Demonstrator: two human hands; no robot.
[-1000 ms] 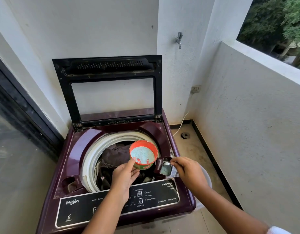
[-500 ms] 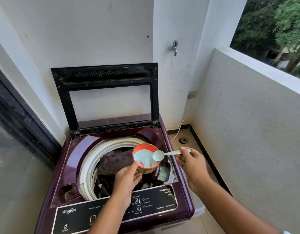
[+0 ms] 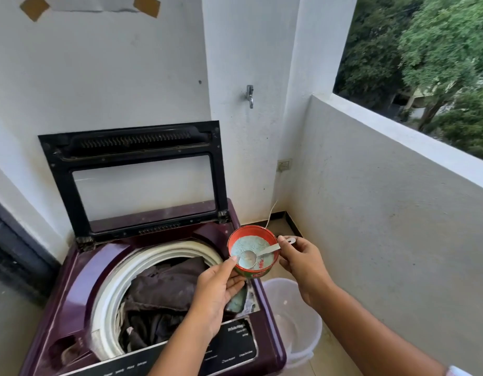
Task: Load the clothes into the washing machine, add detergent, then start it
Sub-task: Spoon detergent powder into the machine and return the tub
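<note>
A white-walled balcony corner (image 3: 370,226) with a tiled floor holds a maroon top-loading washing machine (image 3: 72,294), its black-framed lid (image 3: 131,147) standing upright against the wall. Its black control panel (image 3: 229,346) reads "WhiteMagic"; the smaller labels are too small to read. Dark clothes (image 3: 164,289) fill the white-rimmed drum. A translucent white bucket (image 3: 294,321) stands on the floor just beside the machine's right side. The left hand (image 3: 213,294) has its grip curled round a red detergent tub (image 3: 251,271), thumb on the rim, holding it above the machine's front right corner. Below it, the dispenser tray (image 3: 236,302) shows blue powder. The right hand (image 3: 303,264) has its grip pinched on the handle of a metal spoon (image 3: 247,259), whose bowl lies on the pale blue powder inside the tub. A tap (image 3: 250,95) and a socket (image 3: 284,164) sit on the wall.
</note>
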